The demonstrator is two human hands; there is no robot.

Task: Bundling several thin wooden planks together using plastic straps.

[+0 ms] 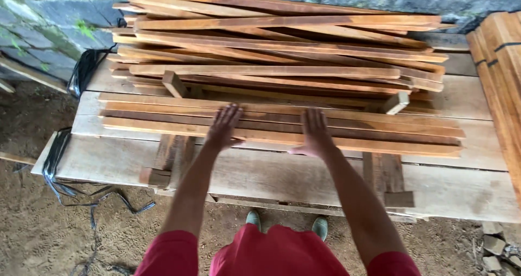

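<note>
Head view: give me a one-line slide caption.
Both hands, left hand and right hand, rest flat on reddish wooden slats laid across a plank workbench.

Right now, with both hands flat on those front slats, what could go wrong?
1. The left hand and right hand press bare on rough-sawn front slats; sliding them could drive splinters.
2. The loose stack behind lies crisscrossed; a nudge might send strips sliding toward the fingers.
3. Black straps trail off the bench onto the dirt near the feet, a likely trip hazard.
</note>
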